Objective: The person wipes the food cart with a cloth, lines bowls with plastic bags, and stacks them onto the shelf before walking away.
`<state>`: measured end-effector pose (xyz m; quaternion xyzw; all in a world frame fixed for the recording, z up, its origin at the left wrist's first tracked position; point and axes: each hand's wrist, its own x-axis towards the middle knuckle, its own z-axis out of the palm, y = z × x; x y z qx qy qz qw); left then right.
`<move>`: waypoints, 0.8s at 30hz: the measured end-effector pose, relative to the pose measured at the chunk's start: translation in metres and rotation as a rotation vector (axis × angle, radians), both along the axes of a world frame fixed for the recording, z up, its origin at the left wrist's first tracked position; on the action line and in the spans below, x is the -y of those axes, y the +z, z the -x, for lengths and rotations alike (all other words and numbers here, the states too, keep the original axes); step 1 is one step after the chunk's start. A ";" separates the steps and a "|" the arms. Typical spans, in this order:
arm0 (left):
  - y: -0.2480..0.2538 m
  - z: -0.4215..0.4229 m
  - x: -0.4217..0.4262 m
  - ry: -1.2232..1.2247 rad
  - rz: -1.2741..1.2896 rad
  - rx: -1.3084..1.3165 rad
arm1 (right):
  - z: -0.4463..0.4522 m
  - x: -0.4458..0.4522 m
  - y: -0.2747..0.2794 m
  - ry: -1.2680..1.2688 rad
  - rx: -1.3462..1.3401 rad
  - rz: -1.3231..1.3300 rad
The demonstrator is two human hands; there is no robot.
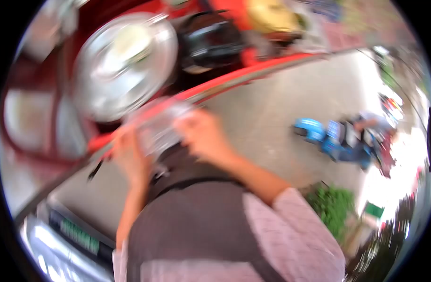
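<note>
A clear, see-through plastic piece (pixel 160 126) is held up between my two hands at the edge of the red counter. It is smeared by motion, and I cannot tell whether it is a bag or a box. My left hand (pixel 130 151) closes on its left side. The fingers of my right hand (pixel 200 135) are bent onto its right side. Just beyond my hands is a large round metal lid (pixel 152 77), with a pale, whitish thing (pixel 131 43) on top.
Right of the lid stands a dark, shiny pot (pixel 211 42), with a yellow round container (pixel 272 16) farther right. The counter's red rim (pixel 253 71) runs across in front of me. A person on a blue scooter (pixel 335 141) is on the pavement at right, near a green plant (pixel 331 209).
</note>
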<state>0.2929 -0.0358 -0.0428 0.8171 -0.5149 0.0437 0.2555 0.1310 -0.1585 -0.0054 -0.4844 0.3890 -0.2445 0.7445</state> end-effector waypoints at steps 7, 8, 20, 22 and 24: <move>-0.057 -0.018 0.006 0.103 0.171 -0.615 | 0.027 -0.008 0.001 0.063 -0.136 0.532; -0.052 -0.016 0.016 0.142 0.213 -0.841 | 0.030 -0.007 0.003 0.018 -0.138 0.559; 0.054 0.012 0.074 -0.260 -0.197 -0.291 | 0.052 -0.008 0.009 0.467 -0.719 1.004; 0.070 0.014 0.077 -0.447 -0.137 -0.261 | 0.060 0.005 0.004 0.442 -0.882 1.024; 0.063 0.006 0.067 -0.737 -0.160 -0.410 | 0.062 0.023 -0.006 0.403 -1.037 1.027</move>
